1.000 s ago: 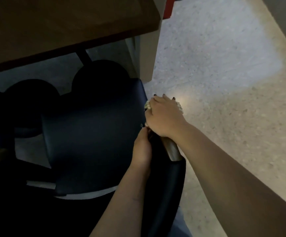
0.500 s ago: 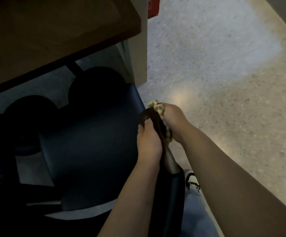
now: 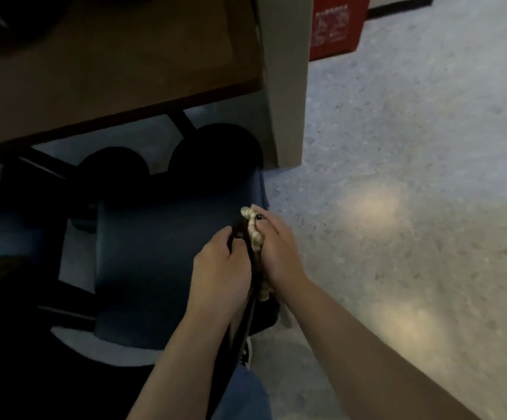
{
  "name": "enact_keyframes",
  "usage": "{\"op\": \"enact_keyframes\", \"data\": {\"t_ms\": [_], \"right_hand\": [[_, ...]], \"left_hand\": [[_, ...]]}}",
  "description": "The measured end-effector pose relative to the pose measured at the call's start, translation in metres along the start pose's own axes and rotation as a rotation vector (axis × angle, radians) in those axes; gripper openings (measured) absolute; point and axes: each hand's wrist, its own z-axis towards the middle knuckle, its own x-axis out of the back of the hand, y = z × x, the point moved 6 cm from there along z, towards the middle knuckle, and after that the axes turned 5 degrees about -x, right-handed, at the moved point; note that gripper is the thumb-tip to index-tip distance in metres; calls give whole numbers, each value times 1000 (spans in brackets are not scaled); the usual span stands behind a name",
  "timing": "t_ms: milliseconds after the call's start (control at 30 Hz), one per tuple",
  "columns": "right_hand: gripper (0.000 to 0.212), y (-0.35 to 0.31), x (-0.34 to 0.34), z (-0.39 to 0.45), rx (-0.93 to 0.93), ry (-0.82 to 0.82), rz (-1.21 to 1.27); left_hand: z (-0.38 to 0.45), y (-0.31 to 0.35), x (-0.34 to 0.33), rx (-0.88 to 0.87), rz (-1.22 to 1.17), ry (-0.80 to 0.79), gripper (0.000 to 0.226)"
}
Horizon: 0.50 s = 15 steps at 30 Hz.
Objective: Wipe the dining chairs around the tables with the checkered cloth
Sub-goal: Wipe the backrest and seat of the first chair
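Head view: the person's right hand [image 3: 276, 253] holds the bunched checkered cloth [image 3: 255, 234] against the outer side of the dark chair back [image 3: 250, 298], fingers curled round it. The left hand [image 3: 218, 262] grips the same back rail from the seat side, steadying it. The blue chair seat [image 3: 161, 253] sits tucked near the table edge [image 3: 124, 113]. The step in hand looks like wiping the backrest; next, the cloth probably needs drawing along the rail, then over the seat.
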Motion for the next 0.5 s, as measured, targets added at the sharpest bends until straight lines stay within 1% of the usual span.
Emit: {"op": "enact_keyframes", "data": {"t_ms": [67, 133, 167, 233, 300, 333, 400, 433, 500], "right_hand": [[36, -1, 3, 0, 46, -80, -93], [37, -2, 4, 1, 61, -138, -127], [36, -2, 5, 3, 69, -152, -133], [30, 0, 8, 8, 54, -164, -141], [26, 9, 14, 16, 29, -184, -135], [25, 15, 18, 22, 29, -200, -150], [30, 24, 25, 29, 70, -227, -203], [33, 30, 27, 32, 87, -235, -223], [40, 41, 29, 40, 152, -232, -270]], "left_hand": [[-14, 15, 12, -159, -34, 213, 34], [-36, 28, 24, -330, -127, 422, 33], [-46, 33, 26, -415, -163, 482, 32], [-66, 41, 21, -584, -170, 544, 31], [-82, 46, 4, -753, -79, 553, 32], [-87, 44, -9, -819, -62, 527, 33], [-92, 29, -40, -903, -103, 416, 37], [-91, 18, -55, -915, -109, 373, 38], [-84, -12, -81, -870, -118, 322, 41]]}}
